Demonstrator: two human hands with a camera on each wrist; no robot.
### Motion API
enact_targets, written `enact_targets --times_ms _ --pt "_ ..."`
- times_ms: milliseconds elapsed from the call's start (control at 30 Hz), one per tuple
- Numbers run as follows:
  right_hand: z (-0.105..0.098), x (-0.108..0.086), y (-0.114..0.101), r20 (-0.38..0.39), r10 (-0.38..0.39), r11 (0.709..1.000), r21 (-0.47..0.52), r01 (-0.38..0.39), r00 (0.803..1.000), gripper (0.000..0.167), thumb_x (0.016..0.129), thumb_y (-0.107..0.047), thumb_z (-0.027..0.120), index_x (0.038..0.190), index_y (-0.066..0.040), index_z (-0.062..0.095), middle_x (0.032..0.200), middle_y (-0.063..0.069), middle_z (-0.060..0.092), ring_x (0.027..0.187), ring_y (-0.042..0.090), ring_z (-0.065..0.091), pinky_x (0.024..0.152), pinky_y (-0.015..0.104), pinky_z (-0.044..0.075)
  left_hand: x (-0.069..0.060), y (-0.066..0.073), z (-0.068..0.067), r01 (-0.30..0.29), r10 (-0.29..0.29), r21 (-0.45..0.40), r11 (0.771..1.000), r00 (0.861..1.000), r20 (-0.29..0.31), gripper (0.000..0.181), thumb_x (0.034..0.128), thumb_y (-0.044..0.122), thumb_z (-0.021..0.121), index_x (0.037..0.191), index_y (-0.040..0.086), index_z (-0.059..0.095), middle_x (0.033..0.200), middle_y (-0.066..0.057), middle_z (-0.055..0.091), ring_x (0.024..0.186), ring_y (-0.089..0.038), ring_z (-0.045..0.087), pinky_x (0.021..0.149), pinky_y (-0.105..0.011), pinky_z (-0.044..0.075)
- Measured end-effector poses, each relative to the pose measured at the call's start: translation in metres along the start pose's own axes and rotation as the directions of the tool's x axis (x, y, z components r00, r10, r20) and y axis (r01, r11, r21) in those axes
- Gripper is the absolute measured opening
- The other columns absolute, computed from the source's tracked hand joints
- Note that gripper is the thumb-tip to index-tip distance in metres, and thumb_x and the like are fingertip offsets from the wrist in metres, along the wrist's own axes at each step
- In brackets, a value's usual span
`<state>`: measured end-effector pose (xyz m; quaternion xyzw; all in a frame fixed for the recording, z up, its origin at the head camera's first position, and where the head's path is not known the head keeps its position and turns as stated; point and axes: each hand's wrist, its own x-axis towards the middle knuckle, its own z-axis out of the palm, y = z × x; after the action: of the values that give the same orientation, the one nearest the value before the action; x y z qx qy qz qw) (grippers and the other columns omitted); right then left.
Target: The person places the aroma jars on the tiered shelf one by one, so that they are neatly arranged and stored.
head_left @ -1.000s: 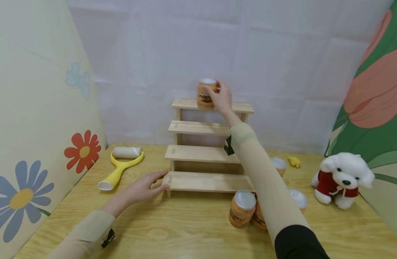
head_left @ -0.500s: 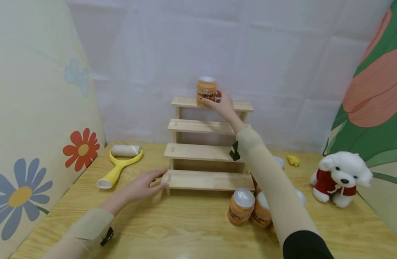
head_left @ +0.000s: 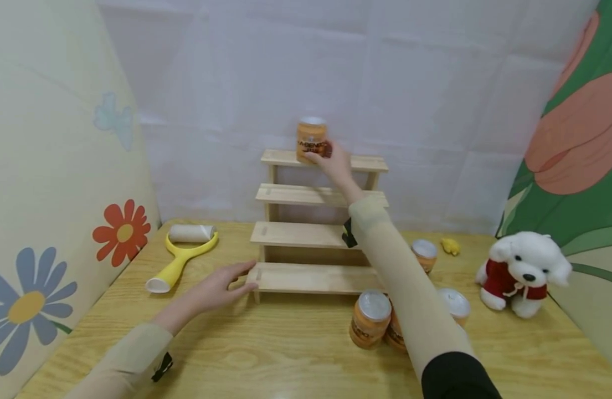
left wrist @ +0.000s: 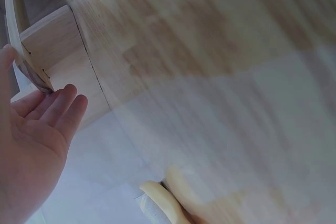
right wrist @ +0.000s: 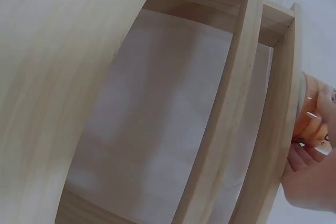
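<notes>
A wooden step shelf (head_left: 310, 279) with stacked tiers stands at the middle of the table, against the white backdrop. On its top tier, left of centre, is an orange can (head_left: 310, 134) with a silver lid, upright. My right hand (head_left: 334, 164) holds that can low on its right side, thumb across the front. In the right wrist view, the can (right wrist: 311, 109) is partly cut off by the frame edge. My left hand (head_left: 221, 288) grips the left end of the lowest tier, thumb at the front and fingers behind; the left wrist view shows the fingertips against the board's end (left wrist: 34, 74).
Several orange cans stand at the shelf's right front, including one can (head_left: 369, 321); my right forearm hides some. A white plush dog (head_left: 527, 271) and small yellow toy (head_left: 451, 246) sit further right. A yellow-handled lint roller (head_left: 181, 257) lies left.
On the top tier, the can has shifted slightly left with my right hand, whose grip is lower than a second ago. My left hand stays at the shelf's end.
</notes>
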<state>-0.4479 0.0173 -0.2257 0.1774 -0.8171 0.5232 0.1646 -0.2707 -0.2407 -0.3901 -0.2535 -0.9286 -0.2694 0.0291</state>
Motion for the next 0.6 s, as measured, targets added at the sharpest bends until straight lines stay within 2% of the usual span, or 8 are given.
enact_targets --times_ms 200,333,433,600 --pt "0.006 0.002 -0.001 -0.033 0.010 1.000 0.007 -0.010 0.999 0.062 0.085 -0.029 0.070 0.135 -0.001 0.046 0.128 0.015 0.057 0.115 0.023 0.057 0.094 0.026 0.050 0.000 -0.001 0.000 0.006 -0.006 0.021 1.000 1.000 -0.004 0.067 0.0950 0.044 0.051 0.140 -0.004 0.040 0.136 -0.023 0.049 0.122 -0.038 0.051 0.101 -0.053 0.042" --pt "0.005 0.001 -0.002 -0.041 0.031 0.999 -0.034 -0.033 0.999 0.060 0.085 -0.033 0.070 0.131 -0.001 0.048 0.125 0.014 0.058 0.113 0.023 0.057 0.094 0.029 0.050 0.000 0.000 0.000 0.010 -0.010 0.019 1.000 1.000 0.000 0.067 0.0951 0.044 0.050 0.140 -0.004 0.039 0.137 -0.023 0.049 0.123 -0.038 0.050 0.102 -0.054 0.041" --pt "0.004 0.000 -0.001 -0.032 0.040 0.997 -0.061 -0.042 0.999 0.060 0.085 -0.035 0.070 0.129 0.000 0.048 0.125 0.014 0.058 0.112 0.024 0.057 0.094 0.029 0.050 -0.001 0.000 0.001 0.008 -0.008 0.019 1.000 1.000 -0.001 0.066 0.0952 0.043 0.051 0.140 -0.004 0.039 0.137 -0.023 0.048 0.123 -0.038 0.050 0.102 -0.053 0.041" --pt "-0.005 -0.002 0.000 0.022 0.047 0.998 -0.045 -0.046 0.999 0.060 0.086 -0.032 0.069 0.131 0.000 0.046 0.127 0.015 0.056 0.115 0.024 0.055 0.095 0.029 0.049 0.003 0.001 0.002 0.012 -0.012 0.015 1.000 1.000 0.001 0.067 0.0950 0.044 0.051 0.140 -0.004 0.039 0.137 -0.023 0.048 0.124 -0.038 0.048 0.103 -0.053 0.040"
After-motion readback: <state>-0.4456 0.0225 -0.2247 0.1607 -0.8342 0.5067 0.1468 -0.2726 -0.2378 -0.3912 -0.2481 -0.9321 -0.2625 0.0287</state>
